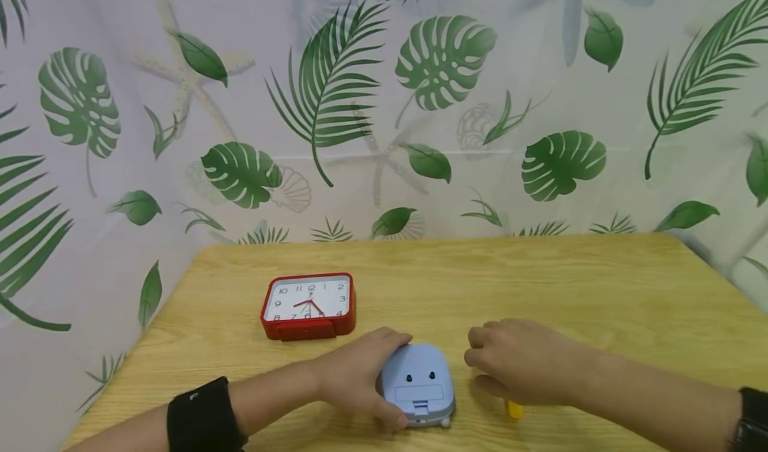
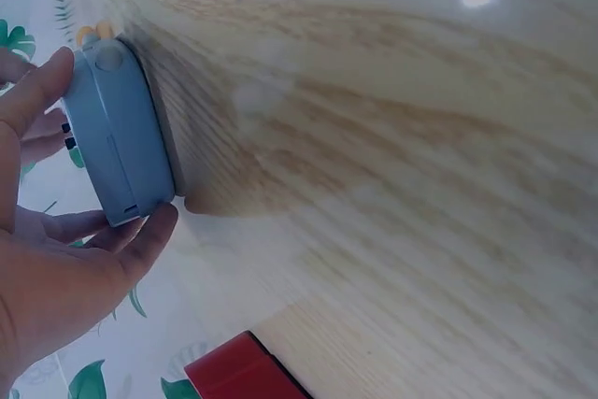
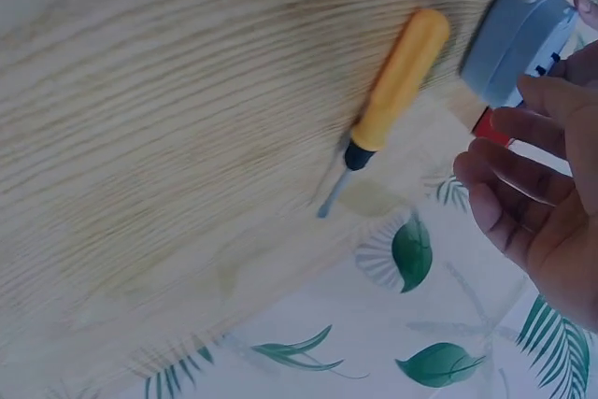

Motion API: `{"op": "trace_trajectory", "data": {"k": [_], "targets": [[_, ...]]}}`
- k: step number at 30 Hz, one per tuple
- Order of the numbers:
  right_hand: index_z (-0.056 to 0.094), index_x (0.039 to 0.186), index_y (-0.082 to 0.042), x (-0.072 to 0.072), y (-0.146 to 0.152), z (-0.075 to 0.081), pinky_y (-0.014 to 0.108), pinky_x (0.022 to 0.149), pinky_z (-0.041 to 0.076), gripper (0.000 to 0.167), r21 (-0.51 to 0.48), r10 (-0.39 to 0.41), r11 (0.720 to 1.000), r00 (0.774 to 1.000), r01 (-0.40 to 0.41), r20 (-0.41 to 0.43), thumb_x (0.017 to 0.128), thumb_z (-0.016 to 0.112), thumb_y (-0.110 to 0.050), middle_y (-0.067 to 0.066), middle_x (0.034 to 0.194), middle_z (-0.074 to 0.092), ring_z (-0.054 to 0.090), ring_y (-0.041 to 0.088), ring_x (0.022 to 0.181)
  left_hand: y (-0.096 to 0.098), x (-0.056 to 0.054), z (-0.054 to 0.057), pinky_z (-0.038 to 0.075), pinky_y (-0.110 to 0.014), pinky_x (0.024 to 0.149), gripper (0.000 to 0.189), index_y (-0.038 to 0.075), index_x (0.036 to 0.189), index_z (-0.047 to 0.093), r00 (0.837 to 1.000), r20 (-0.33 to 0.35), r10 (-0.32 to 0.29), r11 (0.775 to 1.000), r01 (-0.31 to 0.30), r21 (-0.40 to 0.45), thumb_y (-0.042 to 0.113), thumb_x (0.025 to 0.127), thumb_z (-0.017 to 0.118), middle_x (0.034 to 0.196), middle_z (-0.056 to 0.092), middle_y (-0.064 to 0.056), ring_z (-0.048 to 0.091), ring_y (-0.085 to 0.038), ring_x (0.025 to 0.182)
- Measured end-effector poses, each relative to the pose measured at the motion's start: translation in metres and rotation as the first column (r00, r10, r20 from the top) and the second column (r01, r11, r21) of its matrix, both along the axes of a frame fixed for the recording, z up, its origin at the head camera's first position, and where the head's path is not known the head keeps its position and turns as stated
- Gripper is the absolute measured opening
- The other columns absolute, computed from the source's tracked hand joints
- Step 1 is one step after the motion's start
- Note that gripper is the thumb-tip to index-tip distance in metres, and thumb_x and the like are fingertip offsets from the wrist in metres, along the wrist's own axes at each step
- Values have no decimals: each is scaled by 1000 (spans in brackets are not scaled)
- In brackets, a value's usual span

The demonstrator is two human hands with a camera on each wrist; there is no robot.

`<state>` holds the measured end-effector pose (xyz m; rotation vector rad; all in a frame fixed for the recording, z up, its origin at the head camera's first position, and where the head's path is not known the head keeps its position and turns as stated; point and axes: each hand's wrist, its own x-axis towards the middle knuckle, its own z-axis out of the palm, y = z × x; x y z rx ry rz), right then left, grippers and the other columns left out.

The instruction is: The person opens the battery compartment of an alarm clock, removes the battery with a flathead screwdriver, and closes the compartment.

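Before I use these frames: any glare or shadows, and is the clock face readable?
Left wrist: bright glare streak on the tabletop, dark shadow beside the blue case; right wrist: soft shadow along the yellow screwdriver; head: fairly even light, numerals legible on the red clock.

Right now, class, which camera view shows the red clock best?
The head view: the red clock shows whole there, its numbered face in sight. The left wrist view has only a red part, cut off at the bottom; the right wrist view, only a partly hidden sliver.
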<state>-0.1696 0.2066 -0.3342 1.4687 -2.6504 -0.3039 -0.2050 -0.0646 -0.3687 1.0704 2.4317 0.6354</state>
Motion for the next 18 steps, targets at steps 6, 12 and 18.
{"op": "trace_trajectory", "data": {"k": [6, 12, 18], "targets": [[72, 85, -19, 4, -25, 2, 16, 60, 46, 8, -134, 60, 989, 998, -58, 13, 88, 75, -26, -10, 81, 58, 48, 0, 67, 4, 1, -3, 43, -24, 103, 97, 6, 151, 39, 1000, -14, -10, 1000, 10, 11, 48, 76, 84, 141, 48, -2, 47, -6, 117], [73, 88, -19, 9, -43, -5, 13, 67, 49, 9, -206, 163, 965, 987, -160, 1, 88, 77, -28, -9, 89, 63, 54, -1, 76, 5, 1, -4, 44, -20, 96, 93, 5, 148, 42, 998, -44, -39, 998, 41, 48, 47, 77, 84, 138, 50, -3, 48, -6, 112], [73, 82, -20, 10, -53, -11, 15, 69, 48, 10, -181, 165, 968, 984, -175, -70, 84, 80, -27, -10, 83, 61, 51, 3, 75, 5, -1, -4, 44, -19, 95, 91, 4, 147, 44, 996, -72, -60, 995, 66, 74, 45, 76, 85, 137, 51, -4, 49, -6, 112]]}}
